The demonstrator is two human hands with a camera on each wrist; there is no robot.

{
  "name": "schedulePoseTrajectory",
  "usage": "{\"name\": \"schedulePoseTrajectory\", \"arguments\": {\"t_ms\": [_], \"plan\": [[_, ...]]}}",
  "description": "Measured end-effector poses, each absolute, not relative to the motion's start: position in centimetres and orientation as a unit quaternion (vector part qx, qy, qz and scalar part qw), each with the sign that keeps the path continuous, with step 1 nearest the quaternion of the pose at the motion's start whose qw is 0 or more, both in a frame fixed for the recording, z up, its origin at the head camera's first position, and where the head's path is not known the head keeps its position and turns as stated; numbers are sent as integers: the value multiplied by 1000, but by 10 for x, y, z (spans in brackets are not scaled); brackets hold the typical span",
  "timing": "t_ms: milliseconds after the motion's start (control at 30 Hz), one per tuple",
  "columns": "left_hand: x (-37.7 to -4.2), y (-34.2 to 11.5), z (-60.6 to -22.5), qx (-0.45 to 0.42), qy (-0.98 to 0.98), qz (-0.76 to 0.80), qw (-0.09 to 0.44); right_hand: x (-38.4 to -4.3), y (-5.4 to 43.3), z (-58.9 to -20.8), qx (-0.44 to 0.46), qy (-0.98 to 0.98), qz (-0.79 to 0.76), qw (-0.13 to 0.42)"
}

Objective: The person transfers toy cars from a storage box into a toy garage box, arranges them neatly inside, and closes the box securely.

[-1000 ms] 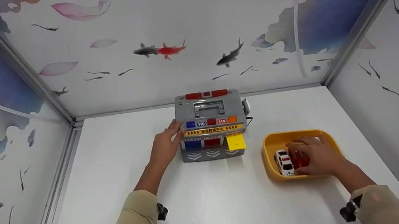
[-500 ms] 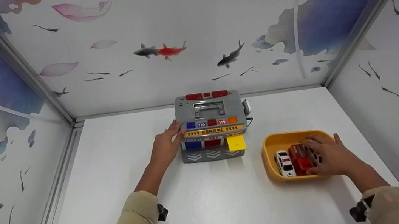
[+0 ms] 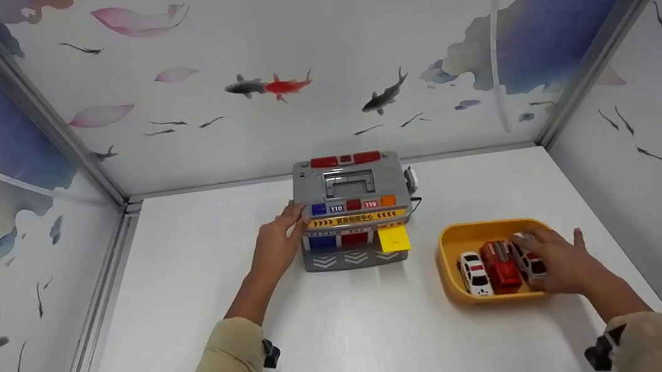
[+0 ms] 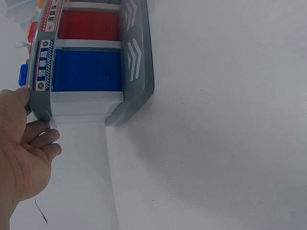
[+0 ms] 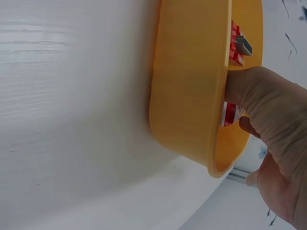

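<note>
A grey toy garage (image 3: 356, 259) with blue and red doors and a lowered yellow flap (image 3: 394, 239) stands by the back wall. My left hand (image 3: 275, 243) grips the left edge of its roof, the thumb on the near side in the left wrist view. On the right is a yellow basin (image 3: 452, 291) with toy vehicles side by side: a white car (image 3: 475, 274), a red fire engine (image 3: 502, 272) and another white toy car (image 3: 528, 260). My right hand (image 3: 561, 262) reaches over the basin's right side and holds that rightmost car, its fingers partly covering it.
White panels (image 3: 323, 124) painted with fish and petals enclose the white table (image 3: 349, 335) at the back and both sides. A small handset-like white part (image 3: 411, 179) with a dark cord sits on the garage's right side.
My right hand has shifted right within the basin, from over the red fire engine to the rightmost white car, uncovering the fire engine. My left hand has stayed on the garage.
</note>
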State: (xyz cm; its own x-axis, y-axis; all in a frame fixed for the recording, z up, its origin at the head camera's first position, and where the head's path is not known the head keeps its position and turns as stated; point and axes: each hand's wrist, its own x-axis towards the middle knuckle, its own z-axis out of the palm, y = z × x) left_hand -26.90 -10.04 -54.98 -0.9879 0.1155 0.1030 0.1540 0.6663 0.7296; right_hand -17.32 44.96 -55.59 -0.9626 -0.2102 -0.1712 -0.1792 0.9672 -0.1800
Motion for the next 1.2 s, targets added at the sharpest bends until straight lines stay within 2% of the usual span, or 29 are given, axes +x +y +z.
{"name": "schedulePoseTrajectory", "arguments": {"t_ms": [800,1200], "plan": [[-268,-100,-550,-68,-917,-393,21,-177,453,-567,-82,989,-73,101],[-268,-101,-549,-76,-917,-390,26,-177,451,-553,-101,990,-78,59]]}}
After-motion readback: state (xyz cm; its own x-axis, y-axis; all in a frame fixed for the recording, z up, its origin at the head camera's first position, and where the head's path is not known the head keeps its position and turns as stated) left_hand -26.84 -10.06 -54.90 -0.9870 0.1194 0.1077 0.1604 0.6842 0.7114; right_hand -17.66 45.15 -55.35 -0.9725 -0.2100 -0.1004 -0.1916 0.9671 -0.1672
